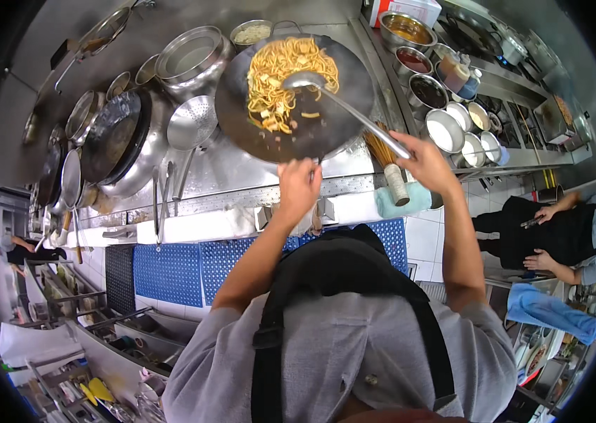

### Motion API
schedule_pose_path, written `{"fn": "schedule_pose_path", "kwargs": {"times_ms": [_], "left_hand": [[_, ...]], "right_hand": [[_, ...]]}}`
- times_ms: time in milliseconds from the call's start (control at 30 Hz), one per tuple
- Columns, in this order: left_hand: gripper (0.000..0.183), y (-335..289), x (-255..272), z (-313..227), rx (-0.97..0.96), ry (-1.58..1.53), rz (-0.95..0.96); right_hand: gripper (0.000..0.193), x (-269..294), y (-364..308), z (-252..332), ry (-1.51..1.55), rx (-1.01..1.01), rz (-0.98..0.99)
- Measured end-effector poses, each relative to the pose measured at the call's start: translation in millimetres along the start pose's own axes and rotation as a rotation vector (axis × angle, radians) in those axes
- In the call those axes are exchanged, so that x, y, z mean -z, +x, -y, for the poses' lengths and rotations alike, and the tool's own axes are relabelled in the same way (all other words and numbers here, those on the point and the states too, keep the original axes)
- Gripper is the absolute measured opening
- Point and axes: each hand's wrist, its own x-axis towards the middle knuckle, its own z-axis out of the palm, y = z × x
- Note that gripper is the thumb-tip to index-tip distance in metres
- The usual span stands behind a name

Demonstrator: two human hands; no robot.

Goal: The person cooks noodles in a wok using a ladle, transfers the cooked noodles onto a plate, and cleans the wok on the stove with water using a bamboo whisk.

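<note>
A large dark wok (344,130) sits on the steel range in front of me, with noodles (280,67) and bits of egg or tofu heaped toward its far side. At the wok's near edge, my left hand (299,185) is closed around its handle, which the fingers mostly hide. Off to the right, my right hand (425,161) grips the end of a long steel ladle (361,118). The ladle's bowl rests on the noodles, rounded back up. Just below that hand lies a bamboo wok brush (396,185) beside a folded teal cloth (419,201).
Left of the wok are a perforated skimmer (193,121), a steel pot (191,58) and stacked dark pans (114,134). Sauce bowls (411,62), squeeze bottles (457,76) and white containers (443,130) stand at right. A co-worker in a black apron (545,233) stands far right.
</note>
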Motion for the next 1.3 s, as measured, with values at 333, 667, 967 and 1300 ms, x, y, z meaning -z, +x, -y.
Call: {"fn": "schedule_pose_path", "kwargs": {"times_ms": [333,667,967,1300], "left_hand": [[0.017,65,-30,64,0.158,-0.135,0.062],[0.011,66,-26,40,0.063,-0.042,0.061],[0.023,-21,10,-3,0.132,-0.324,0.134],[0.009,58,-3,38,0.024,0.143,-0.015]], "right_hand": [[0.074,-190,24,-71,0.159,-0.099,-0.254],[0.059,-104,181,-56,0.147,-0.166,-0.281],[0.069,-133,132,-25,0.014,0.158,0.027],[0.062,-49,-19,-28,0.009,0.276,-0.118]]}}
